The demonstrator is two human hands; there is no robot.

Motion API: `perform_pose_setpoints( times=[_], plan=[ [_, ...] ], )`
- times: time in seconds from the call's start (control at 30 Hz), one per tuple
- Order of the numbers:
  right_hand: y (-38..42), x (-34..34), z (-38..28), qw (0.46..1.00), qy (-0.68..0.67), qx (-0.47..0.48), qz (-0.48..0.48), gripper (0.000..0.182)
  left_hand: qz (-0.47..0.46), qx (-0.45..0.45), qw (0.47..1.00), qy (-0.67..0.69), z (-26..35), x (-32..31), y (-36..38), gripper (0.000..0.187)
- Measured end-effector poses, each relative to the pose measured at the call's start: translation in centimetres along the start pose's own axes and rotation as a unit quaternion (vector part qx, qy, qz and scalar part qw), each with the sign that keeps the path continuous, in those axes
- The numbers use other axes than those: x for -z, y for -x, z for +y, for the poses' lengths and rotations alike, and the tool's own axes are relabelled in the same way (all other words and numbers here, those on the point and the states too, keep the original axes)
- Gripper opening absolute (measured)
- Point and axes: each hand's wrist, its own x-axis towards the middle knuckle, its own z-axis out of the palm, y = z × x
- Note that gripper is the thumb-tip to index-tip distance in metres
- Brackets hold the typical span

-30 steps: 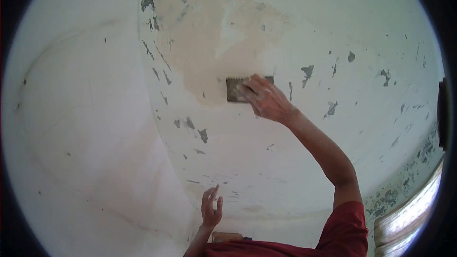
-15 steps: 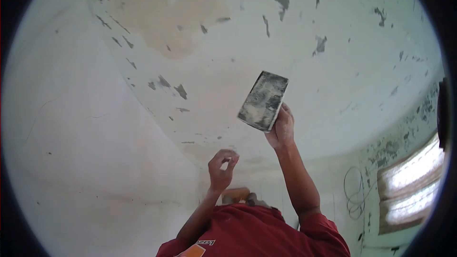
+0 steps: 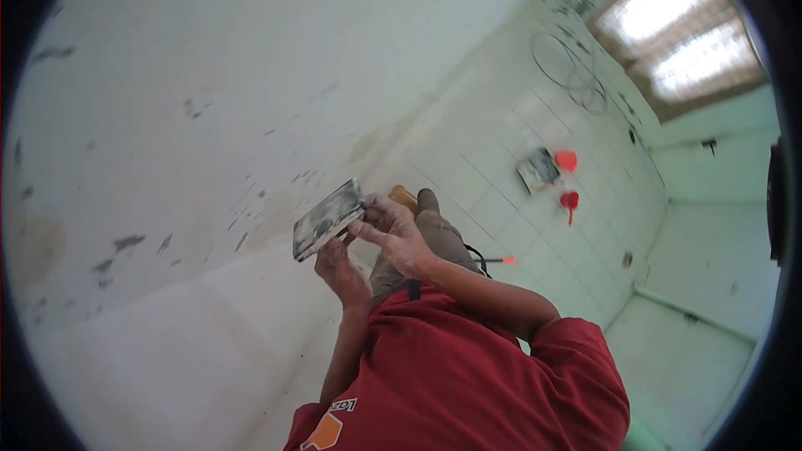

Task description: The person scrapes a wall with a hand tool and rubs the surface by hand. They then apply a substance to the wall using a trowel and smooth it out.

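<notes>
A flat rectangular block (image 3: 327,221), smeared dark grey and white, is held tilted in front of my body. My right hand (image 3: 397,238) grips its right end between thumb and fingers. Below it, my left hand (image 3: 344,277) has its fingers bent up against the block's lower edge, partly hidden by the block. Whitish dust coats both hands. Behind the block is a pale wall (image 3: 192,159) with scattered dark patches.
On the tiled floor (image 3: 476,167) lie a dark-smeared flat piece (image 3: 539,170), a red object (image 3: 566,160) and another red object with a handle (image 3: 570,200). Looped cable (image 3: 572,88) lies near a curtained window (image 3: 681,29). An orange-tipped stick (image 3: 508,260) is beside my legs.
The view has swung down, showing more floor. The block has come down closer to my body, and my left hand, apart from it before, now touches it too.
</notes>
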Motion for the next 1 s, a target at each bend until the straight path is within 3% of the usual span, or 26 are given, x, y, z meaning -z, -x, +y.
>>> perform_pose_setpoints(
  times=[0.1,0.17,0.23,0.3,0.37,0.43,0.53,0.6,0.63,0.7,0.73,0.77,0.8,0.83,0.87,0.9,0.93,0.97,1.0],
  plan=[
    [0.6,2.6,-0.5,0.999,0.018,-0.028,0.036,0.025,-0.024,0.042,0.998,0.035,-3.0,0.5,0.8,0.038],
    [0.7,2.8,1.8,0.995,0.074,-0.028,0.067,0.025,0.031,0.078,0.995,0.061,-2.8,2.3,0.5,0.037],
    [0.0,4.9,2.8,0.974,0.189,-0.126,0.007,0.027,0.002,0.063,0.996,0.057,-4.9,4.3,-0.7,0.043],
    [-0.2,8.1,3.9,0.976,0.186,-0.11,-0.02,0.032,-0.014,0.036,0.998,0.043,-6.1,5.4,-1.7,0.047],
    [-0.5,12.7,3.3,0.926,0.336,-0.156,-0.079,0.039,-0.02,-0.043,0.999,0.002,-9.3,8.7,-3.5,0.053],
    [0.1,17.9,3.1,0.906,0.392,-0.145,-0.07,0.038,0.004,-0.078,0.997,-0.022,-11.9,12.4,-5.7,0.056],
    [1.8,30.1,4.3,0.838,0.525,-0.147,-0.031,0.035,0.032,-0.12,0.992,0.01,-15.4,16.1,-7.6,0.055],
    [4.0,39.6,7.0,0.853,0.484,-0.195,0.002,0.041,0.122,-0.115,0.986,0.008,-17.7,16.3,-7.6,0.048],
    [4.6,44.5,6.7,0.81,0.535,-0.24,-0.017,0.037,0.157,-0.151,0.976,0.015,-20.1,16.2,-7.1,0.048],
    [5.3,58.8,11.1,0.813,0.533,-0.232,-0.015,0.036,0.051,-0.164,0.984,-0.044,-26.7,16.0,-4.9,0.05],
    [5.3,68.7,15.4,0.778,0.595,-0.198,-0.024,0.035,0.094,-0.175,0.98,-0.029,-30.9,15.1,-3.2,0.048],
    [5.1,73.5,16.8,0.771,0.611,-0.18,-0.011,0.036,0.136,-0.179,0.974,-0.018,-35.6,13.9,-1.2,0.045],
    [5.5,83.9,21.0,0.617,0.782,-0.033,-0.077,0.04,0.173,-0.16,0.971,0.026,-40.0,12.4,1.2,0.044],
    [6.2,86.5,21.9,0.52,0.845,-0.128,0.008,0.044,0.212,-0.141,0.964,0.073,-44.0,10.8,3.7,0.043],
    [6.3,87.8,20.8,0.5,0.858,-0.107,-0.053,0.045,0.205,-0.17,0.943,-0.199,-48.2,9.5,6.3,0.042],
    [6.1,88.2,19.6,0.628,0.77,-0.107,-0.042,0.042,0.221,-0.138,0.957,-0.127,-48.7,5.4,9.3,0.041],
    [5.8,87.8,19.0,0.686,0.721,-0.102,-0.001,0.038,0.213,-0.016,0.873,-0.438,-47.3,2.4,13.3,0.046],
    [5.0,87.4,18.3,0.689,0.718,-0.089,-0.037,0.038,0.241,-0.029,0.898,-0.368,-48.3,0.5,16.0,0.05],
    [4.6,87.1,17.4,0.715,0.675,-0.18,-0.024,0.04,0.264,-0.049,0.917,-0.296,-52.3,0.0,18.1,0.055]
  ],
)
